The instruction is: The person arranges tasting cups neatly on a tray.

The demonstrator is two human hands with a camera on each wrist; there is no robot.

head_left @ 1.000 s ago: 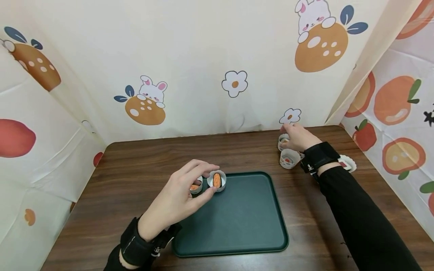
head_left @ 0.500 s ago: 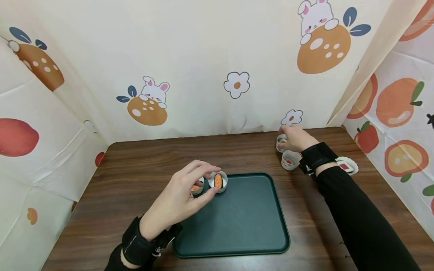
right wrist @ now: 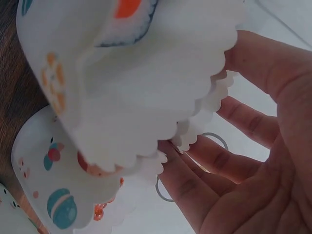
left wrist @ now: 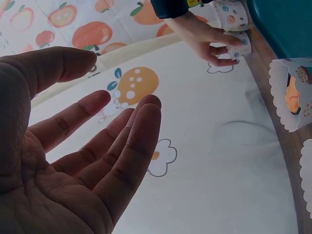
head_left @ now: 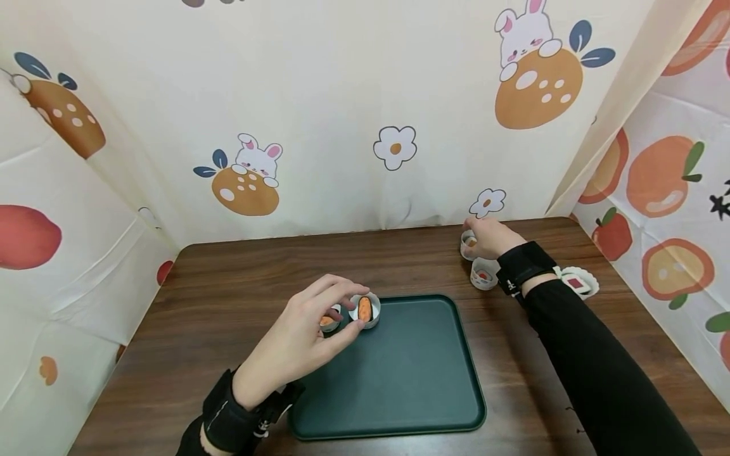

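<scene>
Filling the lower middle of the frame, the dark green tray (head_left: 410,373) has bare room from its lower edge up to its right rim. Over its left edge, the left hand (head_left: 302,332) is relaxed and holds nothing, thumb and fingers apart. Just beyond the fingertips, the orange-filled cup (head_left: 372,322) sits inside the tray's upper rim, with a second cup (head_left: 329,327) partly hidden behind the hand.

Bare wooden table (head_left: 154,354) runs along the left and between tray and cups at right. There, the nearer cup (head_left: 483,283) stands just beside the far cup (head_left: 465,252), which the right hand (head_left: 495,237) grips by its rim, near the table's back edge. A scalloped white dish (head_left: 590,278) lies by the right sleeve (head_left: 599,361); the printed cloth (head_left: 325,95) rises behind.
</scene>
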